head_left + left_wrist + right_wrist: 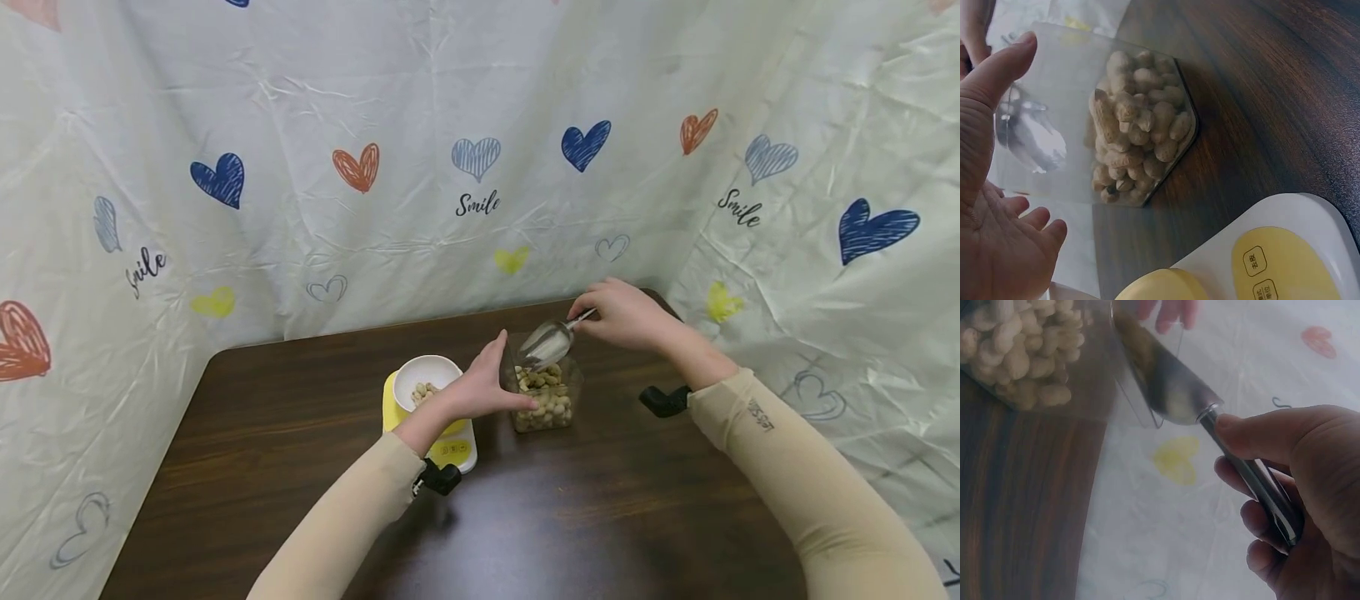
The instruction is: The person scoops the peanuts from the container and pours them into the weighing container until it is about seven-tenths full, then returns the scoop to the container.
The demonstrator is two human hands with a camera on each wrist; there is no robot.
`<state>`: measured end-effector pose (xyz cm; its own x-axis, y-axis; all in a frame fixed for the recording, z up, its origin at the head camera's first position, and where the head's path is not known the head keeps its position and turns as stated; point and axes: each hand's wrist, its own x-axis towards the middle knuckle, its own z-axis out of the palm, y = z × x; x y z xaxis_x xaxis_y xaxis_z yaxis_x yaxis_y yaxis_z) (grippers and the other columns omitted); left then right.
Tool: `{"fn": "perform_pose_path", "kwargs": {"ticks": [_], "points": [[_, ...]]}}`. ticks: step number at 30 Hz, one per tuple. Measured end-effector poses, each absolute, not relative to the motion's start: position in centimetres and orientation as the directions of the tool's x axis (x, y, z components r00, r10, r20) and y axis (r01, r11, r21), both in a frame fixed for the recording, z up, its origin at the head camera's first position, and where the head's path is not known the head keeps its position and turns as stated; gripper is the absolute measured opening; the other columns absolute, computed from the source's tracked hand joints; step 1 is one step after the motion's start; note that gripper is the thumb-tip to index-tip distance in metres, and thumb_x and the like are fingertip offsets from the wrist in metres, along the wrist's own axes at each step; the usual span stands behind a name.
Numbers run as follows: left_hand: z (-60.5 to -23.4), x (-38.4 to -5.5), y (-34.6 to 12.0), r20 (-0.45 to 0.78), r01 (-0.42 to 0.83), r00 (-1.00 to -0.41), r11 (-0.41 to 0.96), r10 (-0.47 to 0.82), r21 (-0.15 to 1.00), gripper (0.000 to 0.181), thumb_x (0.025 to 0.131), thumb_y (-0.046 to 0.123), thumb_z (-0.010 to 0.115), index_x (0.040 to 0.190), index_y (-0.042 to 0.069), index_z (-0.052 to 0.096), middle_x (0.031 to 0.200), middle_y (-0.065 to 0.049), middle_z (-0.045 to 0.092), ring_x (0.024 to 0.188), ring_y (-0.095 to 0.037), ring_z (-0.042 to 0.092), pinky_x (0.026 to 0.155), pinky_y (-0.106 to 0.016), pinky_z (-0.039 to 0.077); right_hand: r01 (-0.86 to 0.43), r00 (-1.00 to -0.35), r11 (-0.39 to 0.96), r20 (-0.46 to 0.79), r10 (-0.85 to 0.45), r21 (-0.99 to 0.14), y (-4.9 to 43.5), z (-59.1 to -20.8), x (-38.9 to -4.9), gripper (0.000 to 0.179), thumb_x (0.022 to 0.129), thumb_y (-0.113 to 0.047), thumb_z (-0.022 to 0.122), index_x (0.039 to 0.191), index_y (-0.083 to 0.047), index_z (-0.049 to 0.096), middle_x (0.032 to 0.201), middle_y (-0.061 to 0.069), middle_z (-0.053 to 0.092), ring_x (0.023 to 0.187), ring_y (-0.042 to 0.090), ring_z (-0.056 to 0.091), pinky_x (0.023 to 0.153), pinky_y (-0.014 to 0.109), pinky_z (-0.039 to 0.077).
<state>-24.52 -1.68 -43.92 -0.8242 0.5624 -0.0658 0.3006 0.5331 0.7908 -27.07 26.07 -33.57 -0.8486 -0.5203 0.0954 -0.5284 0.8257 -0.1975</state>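
Head view: left hand [480,388] spread at tub [573,385], right hand [621,313] gripping scoop [547,343], left forearm [352,508] partly hiding bowl [422,367] and scale [392,410]

metal scoop [548,343]: tilted, tip down | clear container [1075,56]: upright | peanuts [1138,125]: heaped inside

Curtained nook, room type unclear, heart-printed pale cloth [405,75], dark wood-grain table [585,533]

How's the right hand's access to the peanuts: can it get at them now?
Probably yes: the right hand holds the scoop at the open top of the container, above the peanuts. The left hand is beside the container, not across the opening.
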Motion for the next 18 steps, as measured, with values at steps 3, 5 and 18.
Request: {"fn": "perform_pose_path", "kwargs": {"ticks": [3,5,18], "points": [[-44.1,-24.7,-1.5,-0.058,0.3,-0.826,0.524,0.561,0.798,0.131,0.08,0.053,0.084,0.165,0.022,-0.01,0.171,-0.009,0.001,0.156,-0.023,0.006,0.121,-0.048,0.022,-0.551,-0.834,0.819,0.116,-0.539,-0.158,25.6,-33.6,-27.2,0.013,0.095,-0.02,0.076,0.108,-0.016,0.078,0.109,0.003,0.069,0.102,0.028,0.058,0.088,0.05,0.045],[-44.2,-24.8,-1.5,-0.054,0.3,-0.825,0.516,0.563,0.802,0.13,0.081,0.052,0.084,0.165,0.022,-0.01,0.171,-0.009,0.001,0.156,-0.024,0.006,0.121,-0.048,0.022,-0.574,-0.818,0.81,0.139,-0.558,-0.122,25.3,-33.7,-27.3,0.013,0.093,-0.018,0.077,0.106,-0.015,0.079,0.107,0.003,0.069,0.101,0.028,0.058,0.088,0.049,0.045],[-44.2,-24.7,-1.5,-0.069,0.274,-0.826,0.506,0.56,0.818,0.126,0.084,0.049,0.083,0.165,0.022,-0.009,0.171,-0.01,0.001,0.155,-0.026,0.01,0.119,-0.05,0.026,-0.687,-0.683,0.72,0.247,-0.687,0.102,24.1,-35.3,-27.5,0.013,0.086,-0.01,0.083,0.098,-0.013,0.08,0.094,0.004,0.066,0.09,0.029,0.055,0.083,0.047,0.047]]}}
